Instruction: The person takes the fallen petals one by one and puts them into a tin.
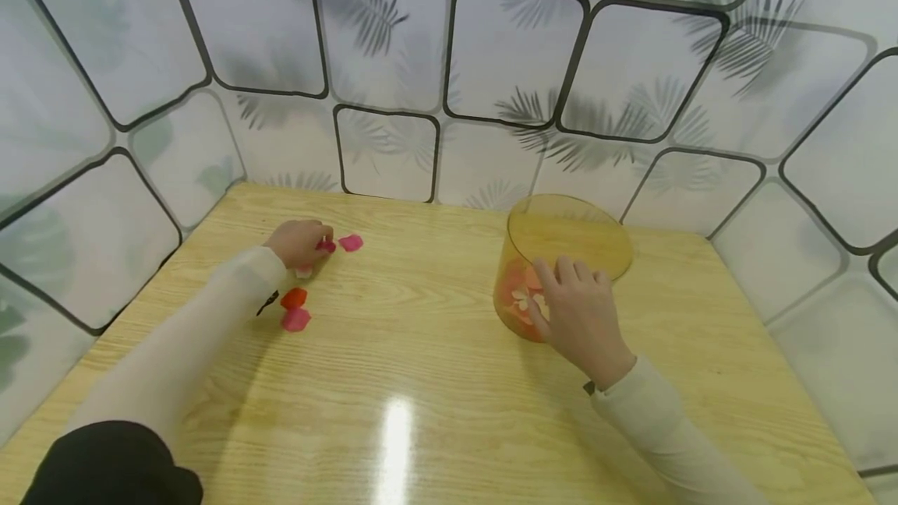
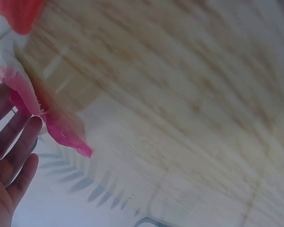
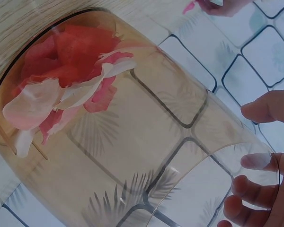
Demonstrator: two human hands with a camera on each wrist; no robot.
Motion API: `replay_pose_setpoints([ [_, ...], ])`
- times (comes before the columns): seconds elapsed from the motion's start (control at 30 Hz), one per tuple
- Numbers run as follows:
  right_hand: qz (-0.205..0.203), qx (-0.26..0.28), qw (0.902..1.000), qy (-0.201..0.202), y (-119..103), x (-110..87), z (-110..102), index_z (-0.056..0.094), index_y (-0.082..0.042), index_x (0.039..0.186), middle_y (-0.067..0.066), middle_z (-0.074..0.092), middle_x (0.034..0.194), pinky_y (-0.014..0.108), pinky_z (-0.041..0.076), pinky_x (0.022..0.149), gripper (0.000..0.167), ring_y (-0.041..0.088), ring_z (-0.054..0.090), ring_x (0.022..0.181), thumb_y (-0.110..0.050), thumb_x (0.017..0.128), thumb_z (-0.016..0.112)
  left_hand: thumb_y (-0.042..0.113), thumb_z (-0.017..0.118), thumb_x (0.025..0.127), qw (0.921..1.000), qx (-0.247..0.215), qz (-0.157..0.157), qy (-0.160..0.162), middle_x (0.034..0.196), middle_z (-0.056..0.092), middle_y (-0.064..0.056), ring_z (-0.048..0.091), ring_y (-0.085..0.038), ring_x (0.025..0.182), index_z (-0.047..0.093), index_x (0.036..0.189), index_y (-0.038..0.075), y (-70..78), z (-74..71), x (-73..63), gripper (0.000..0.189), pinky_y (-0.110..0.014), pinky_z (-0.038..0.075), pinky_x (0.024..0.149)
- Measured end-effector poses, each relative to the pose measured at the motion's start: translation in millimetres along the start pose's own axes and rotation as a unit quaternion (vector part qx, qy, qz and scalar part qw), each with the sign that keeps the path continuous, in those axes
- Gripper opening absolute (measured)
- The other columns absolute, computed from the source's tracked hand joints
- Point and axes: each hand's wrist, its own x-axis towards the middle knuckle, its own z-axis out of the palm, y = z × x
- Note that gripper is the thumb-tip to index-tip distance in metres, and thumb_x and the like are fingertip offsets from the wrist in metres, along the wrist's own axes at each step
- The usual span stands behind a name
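Note:
On the left of the table, my left hand [image 1: 298,241] pinches a bright pink flower petal [image 1: 327,245] between its fingertips. One pink petal [image 1: 351,243] lies just to its right. A pale pink petal [image 1: 303,272] sits partly under the hand, with a red petal [image 1: 294,298] and another pink one [image 1: 296,320] nearer me. My right hand [image 1: 581,322] holds the near rim of a clear amber plastic container [image 1: 515,256], its thumb outside the wall. Through that wall, the right wrist view shows red, pink and white petals [image 3: 66,61] heaped at the bottom.
The light wood-grain table [image 1: 421,349] carries a bright light reflection toward its front. Pale panels [image 1: 393,150] with dark outlines and leaf prints stand around its back and sides. A black cuff [image 1: 105,462] covers the left sleeve at lower left.

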Motion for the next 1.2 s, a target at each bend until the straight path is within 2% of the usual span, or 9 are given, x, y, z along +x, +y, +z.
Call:
replay_pose_setpoints([
  [0.1, 0.0, -0.002, 1.0, 0.003, 0, 0.2, 0, 0.056, -0.007, 0.103, 0.009, 0.048, 0.072, 0.034, 0.03, 0.049, 0.041, 0.028, 0.047, 0.059, -0.028, 0.072, 0.072, 0.014, 0.065, 0.085, 0.9999, -0.002, 0.005, 0.016, 0.076, 0.062, -0.006, 0.052, -0.018, 0.064, 0.061, 0.084, 0.008, 0.3, -0.1, 0.3, 0.007, -0.037, 0.047, 0.063],
  [0.3, -0.002, -0.002, 1.0, 0.006, 1, 1.0, 0, 0.055, -0.007, 0.102, 0.01, 0.048, 0.072, 0.034, 0.029, 0.049, 0.041, 0.028, 0.047, 0.06, -0.028, 0.072, 0.072, 0.011, 0.063, 0.086, 0.9996, 0.009, 0.008, 0.025, 0.067, 0.057, -0.004, 0.045, -0.017, 0.06, 0.053, 0.072, 0.011, 1.6, 1.9, 2.6, 0.017, -0.031, 0.039, 0.058],
  [0.47, -0.002, 0.0, 1.0, 0.009, 2, 1.5, 1, 0.054, -0.007, 0.103, 0.01, 0.049, 0.072, 0.035, 0.03, 0.049, 0.041, 0.029, 0.048, 0.06, -0.027, 0.072, 0.072, 0.011, 0.063, 0.086, 0.9991, 0.031, 0.018, 0.022, 0.069, 0.052, -0.004, 0.044, -0.018, 0.06, 0.054, 0.073, 0.011, 4.9, 3.4, 3.4, 0.016, -0.032, 0.039, 0.056],
  [0.67, -0.004, 0.002, 0.9999, 0.011, 3, 2.6, 1, 0.054, -0.007, 0.102, 0.01, 0.048, 0.072, 0.035, 0.03, 0.049, 0.04, 0.029, 0.048, 0.059, -0.027, 0.072, 0.071, 0.009, 0.064, 0.085, 0.999, 0.037, 0.012, 0.022, 0.07, 0.053, -0.006, 0.044, -0.019, 0.059, 0.056, 0.072, 0.009, 13.2, -3.6, 0.4, 0.015, -0.033, 0.04, 0.054],
  [0.77, -0.005, 0.001, 1.0, 0.008, 2, 3.0, 1, 0.054, -0.007, 0.102, 0.01, 0.048, 0.072, 0.034, 0.029, 0.048, 0.04, 0.028, 0.047, 0.058, -0.027, 0.072, 0.071, 0.005, 0.068, 0.08, 0.998, 0.051, 0.017, 0.033, 0.073, 0.057, -0.009, 0.051, -0.022, 0.06, 0.059, 0.076, 0.006, 17.5, -13.4, -3.3, 0.01, -0.038, 0.046, 0.057],
  [0.9, -0.004, 0.0, 1.0, 0.005, 2, 2.9, 1, 0.054, -0.007, 0.102, 0.01, 0.048, 0.072, 0.034, 0.029, 0.049, 0.04, 0.028, 0.047, 0.058, -0.027, 0.072, 0.071, 0.002, 0.07, 0.077, 0.9939, 0.063, 0.031, 0.086, 0.076, 0.061, -0.012, 0.059, -0.028, 0.063, 0.062, 0.079, 0.003, 21.6, -31.0, -4.4, 0.008, -0.044, 0.05, 0.063],
  [1.0, -0.003, 0.002, 1.0, 0.004, 2, 2.4, 1, 0.054, -0.007, 0.103, 0.01, 0.049, 0.072, 0.034, 0.029, 0.049, 0.04, 0.028, 0.047, 0.058, -0.027, 0.072, 0.071, 0.001, 0.066, 0.079, 0.9887, 0.066, 0.049, 0.126, 0.077, 0.063, -0.013, 0.061, -0.028, 0.066, 0.063, 0.08, 0.002, 29.3, -46.9, 1.0, 0.004, -0.044, 0.051, 0.064],
  [1.1, -0.002, 0.006, 1.0, 0.004, 2, 1.8, 1, 0.054, -0.007, 0.102, 0.01, 0.048, 0.072, 0.034, 0.029, 0.049, 0.04, 0.028, 0.046, 0.058, -0.026, 0.072, 0.072, 0.002, 0.066, 0.08, 0.9834, 0.065, 0.07, 0.154, 0.077, 0.064, -0.013, 0.063, -0.029, 0.069, 0.064, 0.082, 0.002, 50.7, -69.9, 7.7, 0.003, -0.044, 0.051, 0.068],
  [1.2, -0.003, 0.008, 1.0, 0.004, 2, 1.5, 1, 0.054, -0.007, 0.102, 0.01, 0.048, 0.072, 0.034, 0.028, 0.049, 0.04, 0.028, 0.046, 0.058, -0.026, 0.072, 0.072, 0.005, 0.065, 0.084, 0.9782, 0.064, 0.092, 0.175, 0.082, 0.066, -0.012, 0.064, -0.029, 0.075, 0.064, 0.086, 0.002, 84.0, -94.8, 15.4, 0.003, -0.045, 0.05, 0.076],
])
